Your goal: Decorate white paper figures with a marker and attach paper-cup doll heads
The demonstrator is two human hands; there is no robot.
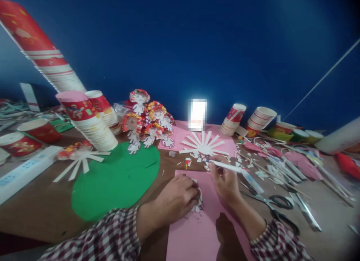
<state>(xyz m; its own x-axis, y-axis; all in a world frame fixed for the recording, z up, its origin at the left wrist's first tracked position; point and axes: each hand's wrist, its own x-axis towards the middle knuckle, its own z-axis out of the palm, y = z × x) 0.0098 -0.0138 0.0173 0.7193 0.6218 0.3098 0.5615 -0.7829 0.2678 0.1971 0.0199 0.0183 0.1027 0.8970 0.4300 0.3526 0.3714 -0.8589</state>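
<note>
My left hand [177,199] is closed and presses down on a small white paper cutout [198,204] that lies on a pink paper sheet [194,234]. To its right, my right hand [223,180] grips a white pen [227,166] that lies nearly level above the sheet. A white cup cut into splayed strips [203,144] lies just behind the hands on another pink sheet [180,135].
A green paper disc [118,182] lies left of the hands, with paper-cup dolls [149,122] behind it. Stacks of red and white paper cups [92,120] stand at the left and back. Black scissors [277,208], glue tubes and paper scraps lie at the right. A white power strip [25,171] sits far left.
</note>
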